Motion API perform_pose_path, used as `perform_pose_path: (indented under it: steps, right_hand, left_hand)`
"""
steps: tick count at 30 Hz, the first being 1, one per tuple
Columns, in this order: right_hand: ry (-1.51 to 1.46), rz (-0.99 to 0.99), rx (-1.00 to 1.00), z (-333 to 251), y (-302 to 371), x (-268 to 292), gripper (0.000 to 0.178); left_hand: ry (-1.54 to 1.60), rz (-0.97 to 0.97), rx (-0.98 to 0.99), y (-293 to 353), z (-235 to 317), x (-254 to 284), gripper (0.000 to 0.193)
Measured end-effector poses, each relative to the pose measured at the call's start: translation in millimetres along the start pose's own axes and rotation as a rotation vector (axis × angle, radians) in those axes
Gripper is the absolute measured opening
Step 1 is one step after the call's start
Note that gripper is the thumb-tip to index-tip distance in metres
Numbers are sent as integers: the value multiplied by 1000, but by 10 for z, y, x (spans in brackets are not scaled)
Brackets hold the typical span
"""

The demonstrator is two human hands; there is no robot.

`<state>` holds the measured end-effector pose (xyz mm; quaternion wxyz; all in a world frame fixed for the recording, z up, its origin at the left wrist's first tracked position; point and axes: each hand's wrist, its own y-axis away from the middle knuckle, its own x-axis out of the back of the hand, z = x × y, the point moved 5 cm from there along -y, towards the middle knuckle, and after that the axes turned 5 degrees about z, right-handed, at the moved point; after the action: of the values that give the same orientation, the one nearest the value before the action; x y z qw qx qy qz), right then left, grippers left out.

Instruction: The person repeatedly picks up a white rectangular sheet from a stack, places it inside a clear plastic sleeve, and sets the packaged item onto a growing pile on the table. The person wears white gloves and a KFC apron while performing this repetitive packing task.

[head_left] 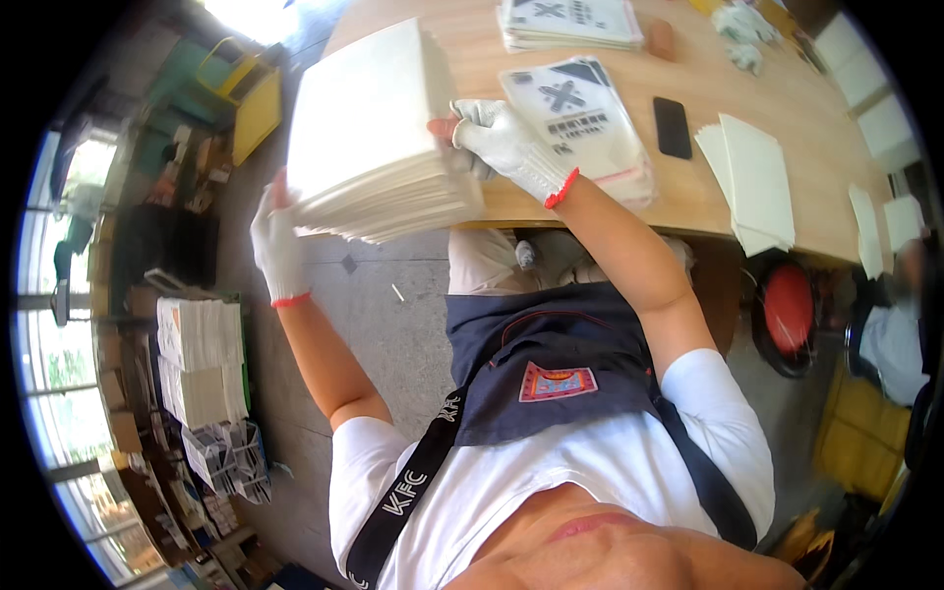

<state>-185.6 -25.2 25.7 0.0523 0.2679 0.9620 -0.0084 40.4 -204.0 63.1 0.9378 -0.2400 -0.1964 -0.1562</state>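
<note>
A tall stack of white paper sheets [369,113] sits at the table's left front, its near edges uneven and jutting past the table edge. My left hand [273,241], in a white knit glove with a red cuff, grips the stack's near left corner, fingertips partly hidden behind it. My right hand [506,147], gloved the same way, is closed at the near right corner, a bare fingertip on the top sheets and other fingers curled against the side. Beside it lies a pile of printed sheets [580,123] in clear wrapping.
A second printed pile [570,22] lies farther back on the wooden table [678,74]. A black phone [673,128], loose white sheets [752,182] and crumpled gloves [742,34] are at the right. A red-seated stool [789,305] stands below; bundled paper [202,359] is at the left.
</note>
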Motion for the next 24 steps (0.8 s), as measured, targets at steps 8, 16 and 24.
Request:
perform_pose_path:
  steps: [8, 16, 24]
  right_hand:
    - [9, 614, 178, 1219, 1113, 1759, 20]
    - [-547, 1131, -314, 1852, 2683, 3701, 24]
    - [-827, 898, -375, 1970, 2570, 4066, 26]
  left_hand:
    - [612, 505, 302, 1084, -1760, -376, 34]
    - [164, -322, -7, 2184, -1236, -2022, 40]
    - [-199, -593, -568, 1417, 390, -3272, 22]
